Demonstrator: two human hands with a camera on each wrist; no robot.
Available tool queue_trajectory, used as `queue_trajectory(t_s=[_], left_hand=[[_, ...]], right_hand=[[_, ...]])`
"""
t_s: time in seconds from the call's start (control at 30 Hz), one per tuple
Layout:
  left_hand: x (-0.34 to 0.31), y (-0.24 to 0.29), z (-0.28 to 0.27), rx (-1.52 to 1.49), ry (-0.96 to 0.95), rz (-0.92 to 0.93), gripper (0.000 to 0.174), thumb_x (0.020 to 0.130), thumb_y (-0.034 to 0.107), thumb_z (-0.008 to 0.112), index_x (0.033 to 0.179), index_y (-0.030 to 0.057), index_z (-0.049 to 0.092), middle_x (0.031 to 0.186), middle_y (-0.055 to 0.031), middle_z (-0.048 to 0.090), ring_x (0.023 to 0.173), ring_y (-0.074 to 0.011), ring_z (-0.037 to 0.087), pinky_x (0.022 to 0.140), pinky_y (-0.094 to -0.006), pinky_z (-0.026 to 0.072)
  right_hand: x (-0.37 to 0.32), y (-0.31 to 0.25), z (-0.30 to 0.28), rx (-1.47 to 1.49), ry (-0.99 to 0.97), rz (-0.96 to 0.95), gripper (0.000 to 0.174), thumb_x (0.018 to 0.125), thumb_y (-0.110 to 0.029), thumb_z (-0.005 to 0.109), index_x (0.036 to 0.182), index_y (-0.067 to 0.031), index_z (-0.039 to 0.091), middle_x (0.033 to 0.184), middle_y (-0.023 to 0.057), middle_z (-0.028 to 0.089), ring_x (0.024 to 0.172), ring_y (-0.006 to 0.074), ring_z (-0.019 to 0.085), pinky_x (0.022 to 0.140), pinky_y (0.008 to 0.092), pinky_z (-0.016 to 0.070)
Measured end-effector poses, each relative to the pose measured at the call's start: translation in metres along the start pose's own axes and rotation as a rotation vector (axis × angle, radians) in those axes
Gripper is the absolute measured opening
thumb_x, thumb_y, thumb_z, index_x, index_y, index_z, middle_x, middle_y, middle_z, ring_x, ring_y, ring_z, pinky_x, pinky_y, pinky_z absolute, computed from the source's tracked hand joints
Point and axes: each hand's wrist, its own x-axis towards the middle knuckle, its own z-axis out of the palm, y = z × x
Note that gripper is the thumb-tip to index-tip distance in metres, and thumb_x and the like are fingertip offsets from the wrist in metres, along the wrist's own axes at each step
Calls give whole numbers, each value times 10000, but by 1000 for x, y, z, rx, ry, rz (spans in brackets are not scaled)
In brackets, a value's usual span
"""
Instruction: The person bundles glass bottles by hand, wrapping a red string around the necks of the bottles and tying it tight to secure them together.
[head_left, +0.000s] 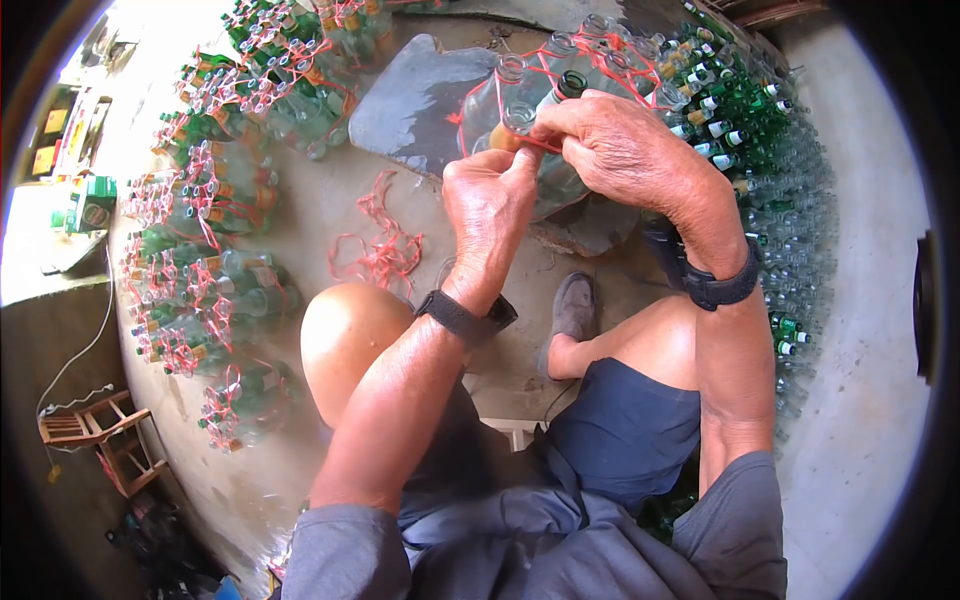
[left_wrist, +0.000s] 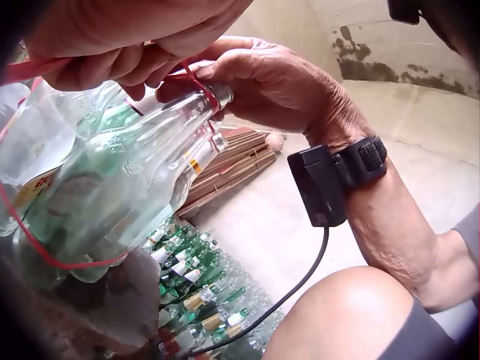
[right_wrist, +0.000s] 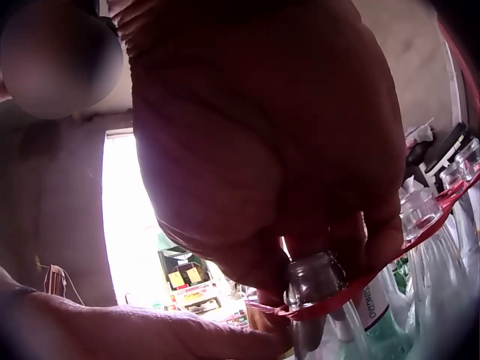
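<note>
A group of glass bottles [head_left: 550, 185] stands together, with red plastic string [head_left: 540, 143] looped round the necks. In the left wrist view a red strand [left_wrist: 67, 264] also runs round the lower part of the bottles [left_wrist: 124, 176]. My left hand [head_left: 490, 200], fingers curled, pinches the string at the near side of the necks. Just right of it, my right hand [head_left: 635, 150] curls its fingers on the string beside a bottle neck. In the right wrist view the string [right_wrist: 330, 304] passes round a clear bottle neck [right_wrist: 313, 281], under the right hand [right_wrist: 277, 150].
Tied bundles of bottles [head_left: 215, 300] stand along the left. Many loose green and clear bottles [head_left: 720, 120] fill the right side. Loose red string [head_left: 380, 245] lies on the floor near a grey slab [head_left: 415, 95]. A wooden stool [head_left: 95, 430] is at far left.
</note>
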Motion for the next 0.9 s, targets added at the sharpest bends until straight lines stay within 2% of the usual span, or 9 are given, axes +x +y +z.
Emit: queue_trajectory(t_s=[0.03,0.13,0.27,0.33,0.37,0.43,0.47,0.53,0.9], left_hand=[[1,-2,1,7,4,1,410,925,387,819,871,-19,833,644,-137,730,634,-155,700,650,-383,556],[2,-6,2,-9,2,-11,379,932,361,806,877,-13,833,651,-150,732,636,-173,710,661,-396,561],[-1,-7,2,1,-11,-11,371,937,353,794,891,-13,833,679,-187,738,648,-214,732,684,-417,570],[-2,-5,3,36,-1,33,445,1000,371,742,828,-34,804,644,49,624,617,-38,516,552,-288,423],[-2,-4,3,32,1,34,445,1000,371,742,828,-34,804,644,49,624,617,-38,516,552,-288,423],[-2,-5,3,36,12,-2,383,951,365,774,908,-12,828,735,-233,737,700,-305,760,727,-457,576],[-2,-5,3,34,14,-3,383,951,365,774,908,-12,828,735,-233,737,700,-305,760,727,-457,576],[-1,-7,3,69,-9,6,381,954,364,771,895,-9,826,741,-228,741,710,-310,763,738,-459,577],[-6,-3,8,3,-7,-23,362,955,341,758,906,-13,818,755,-214,752,748,-317,774,773,-458,580]], right_hand=[[2,2,0,65,-6,-28,221,923,-37,568,1075,-6,726,953,200,742,926,423,687,847,484,549],[3,0,-4,138,-47,1,213,903,-26,568,1049,11,720,908,230,728,876,447,692,811,487,551],[6,4,-8,145,-122,-62,225,886,-10,553,1036,15,720,927,236,721,913,436,692,829,488,547],[7,4,-9,20,-132,-96,232,877,-1,538,1025,18,715,961,222,710,952,420,680,839,492,543],[7,5,-9,17,-133,-97,232,877,-1,538,1025,18,715,961,222,710,952,420,680,839,492,543],[9,6,-7,-51,-116,-153,193,897,-19,562,1026,7,702,1001,193,676,998,408,668,851,495,548],[8,5,-9,-53,-119,-155,193,897,-19,562,1026,7,702,1001,193,676,998,408,668,851,495,548],[6,-4,-16,-251,-111,-183,148,914,-41,605,1033,-10,688,1011,170,643,1010,400,667,854,494,566],[15,-12,-34,-477,-161,-241,77,927,-74,643,991,-53,680,967,135,654,958,376,702,810,490,591]])
